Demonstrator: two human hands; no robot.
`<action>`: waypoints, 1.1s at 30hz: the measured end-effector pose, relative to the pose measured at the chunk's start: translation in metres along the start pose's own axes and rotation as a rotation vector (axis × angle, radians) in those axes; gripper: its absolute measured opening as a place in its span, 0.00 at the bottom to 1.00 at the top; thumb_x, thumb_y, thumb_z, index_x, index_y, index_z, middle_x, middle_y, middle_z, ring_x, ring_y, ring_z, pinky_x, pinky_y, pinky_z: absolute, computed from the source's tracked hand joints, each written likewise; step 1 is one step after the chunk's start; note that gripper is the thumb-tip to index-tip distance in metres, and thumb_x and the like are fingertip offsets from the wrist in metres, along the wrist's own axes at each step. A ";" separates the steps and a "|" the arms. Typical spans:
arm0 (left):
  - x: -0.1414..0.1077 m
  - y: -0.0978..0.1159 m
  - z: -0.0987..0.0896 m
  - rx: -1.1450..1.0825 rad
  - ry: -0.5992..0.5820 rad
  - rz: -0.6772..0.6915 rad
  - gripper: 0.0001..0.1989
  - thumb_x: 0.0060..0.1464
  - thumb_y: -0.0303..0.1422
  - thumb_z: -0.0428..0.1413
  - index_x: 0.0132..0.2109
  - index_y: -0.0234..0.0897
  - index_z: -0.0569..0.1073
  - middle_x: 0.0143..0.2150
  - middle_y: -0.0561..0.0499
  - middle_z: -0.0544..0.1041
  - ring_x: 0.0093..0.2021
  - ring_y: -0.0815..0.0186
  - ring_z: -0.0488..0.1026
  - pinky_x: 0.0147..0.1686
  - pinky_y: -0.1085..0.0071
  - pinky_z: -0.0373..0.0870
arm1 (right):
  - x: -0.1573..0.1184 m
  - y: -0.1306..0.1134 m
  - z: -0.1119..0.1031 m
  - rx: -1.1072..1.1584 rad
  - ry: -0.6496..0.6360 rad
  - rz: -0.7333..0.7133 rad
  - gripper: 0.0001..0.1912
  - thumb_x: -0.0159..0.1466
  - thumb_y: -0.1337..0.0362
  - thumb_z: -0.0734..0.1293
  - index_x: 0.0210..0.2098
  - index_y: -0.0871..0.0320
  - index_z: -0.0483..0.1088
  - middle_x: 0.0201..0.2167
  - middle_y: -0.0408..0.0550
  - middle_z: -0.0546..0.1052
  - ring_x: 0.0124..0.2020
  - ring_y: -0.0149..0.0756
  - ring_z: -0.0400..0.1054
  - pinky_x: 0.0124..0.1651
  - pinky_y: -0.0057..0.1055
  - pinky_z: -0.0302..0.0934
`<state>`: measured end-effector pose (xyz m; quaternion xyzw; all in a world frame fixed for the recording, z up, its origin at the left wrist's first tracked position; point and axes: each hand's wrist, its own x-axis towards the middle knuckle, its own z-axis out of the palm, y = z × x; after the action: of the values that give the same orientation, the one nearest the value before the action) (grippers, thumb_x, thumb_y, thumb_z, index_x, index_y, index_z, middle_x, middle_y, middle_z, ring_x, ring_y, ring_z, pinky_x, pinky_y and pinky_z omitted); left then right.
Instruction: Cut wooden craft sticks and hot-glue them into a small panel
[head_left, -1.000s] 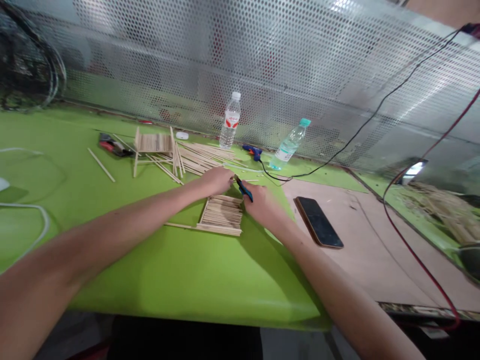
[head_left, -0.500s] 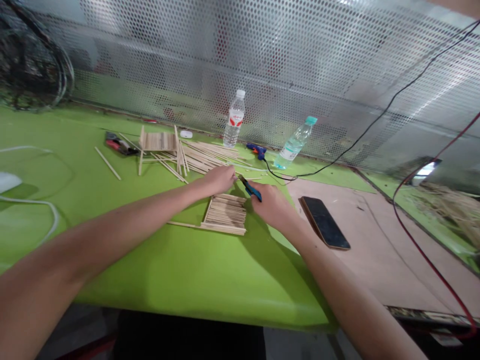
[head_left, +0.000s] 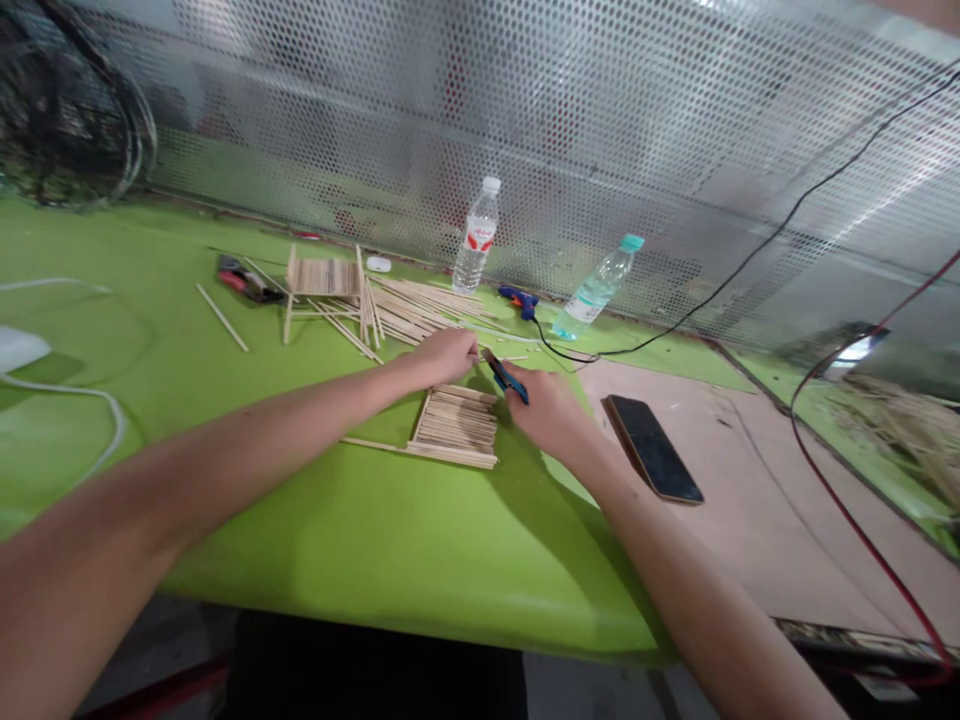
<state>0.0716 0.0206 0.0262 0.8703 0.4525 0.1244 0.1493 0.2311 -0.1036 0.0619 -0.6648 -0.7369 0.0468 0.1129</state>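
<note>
My right hand (head_left: 546, 405) is wrapped round a blue utility knife (head_left: 508, 380), its dark end pointing up and left toward my other hand. Fingers pinched, my left hand (head_left: 448, 355) is closed just left of the knife tip; what it holds is too small to make out. Below both hands, a flat panel of thin wooden sticks (head_left: 456, 425) lies on the green table, with one long stick jutting out to its left. A small chair-like stick frame (head_left: 326, 280) stands farther back on the left, beside a pile of loose sticks (head_left: 412, 308).
Behind the sticks stand a clear bottle (head_left: 476, 240) and a tilted green-capped bottle (head_left: 596, 290), with a blue glue gun (head_left: 519, 300) between them. A phone (head_left: 652, 450) lies on the brown board at right. Red-and-black pliers (head_left: 247, 282) rest at left. A perforated metal screen (head_left: 375, 130) closes off the back.
The whole view has shifted slightly, so things appear a little to the right. Both hands keep nearly the same pose, with the knife still in my right hand.
</note>
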 end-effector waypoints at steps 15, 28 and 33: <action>0.000 0.003 -0.001 -0.019 -0.010 -0.021 0.11 0.62 0.35 0.54 0.45 0.39 0.80 0.47 0.45 0.83 0.46 0.58 0.78 0.43 0.68 0.70 | 0.003 0.004 -0.003 -0.035 -0.035 -0.019 0.26 0.66 0.70 0.61 0.61 0.57 0.75 0.34 0.54 0.84 0.25 0.39 0.72 0.28 0.30 0.53; 0.001 0.003 0.002 -0.019 -0.002 -0.022 0.10 0.59 0.35 0.57 0.42 0.39 0.82 0.45 0.45 0.84 0.45 0.58 0.80 0.42 0.69 0.71 | 0.004 0.001 -0.007 -0.080 -0.083 -0.012 0.26 0.67 0.72 0.60 0.63 0.59 0.73 0.46 0.56 0.84 0.40 0.41 0.78 0.35 0.29 0.56; -0.001 0.006 0.002 0.001 0.001 -0.036 0.11 0.60 0.35 0.56 0.43 0.39 0.82 0.46 0.44 0.84 0.45 0.58 0.80 0.42 0.69 0.72 | 0.004 0.000 -0.002 -0.083 -0.086 -0.033 0.28 0.67 0.72 0.60 0.65 0.59 0.71 0.51 0.57 0.83 0.45 0.44 0.79 0.42 0.30 0.60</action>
<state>0.0761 0.0165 0.0267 0.8621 0.4681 0.1218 0.1510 0.2310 -0.0999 0.0646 -0.6540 -0.7533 0.0428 0.0544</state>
